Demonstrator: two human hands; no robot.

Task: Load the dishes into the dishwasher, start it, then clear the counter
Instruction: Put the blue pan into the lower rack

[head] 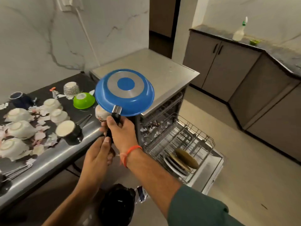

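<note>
I hold a blue frying pan (124, 92) upside down in the air over the counter's right end, its silver base facing me. My right hand (121, 132) grips its black handle. My left hand (99, 155) is just below, with its thumb and fingers at the handle's lower end. To the right, the dishwasher (164, 74) stands open with its lower rack (187, 137) pulled out; several plates (180, 159) stand in the rack. On the dark counter (48, 160) lie several upturned white bowls (20, 129), a green bowl (83, 100) and a small black pot (69, 130).
Torn paper scraps litter the counter among the bowls. A dark mug (20, 99) and a patterned cup (71, 89) sit near the wall. A black bag (117, 204) lies on the floor below my arms. Grey cabinets (228, 62) with a spray bottle (239, 30) line the right.
</note>
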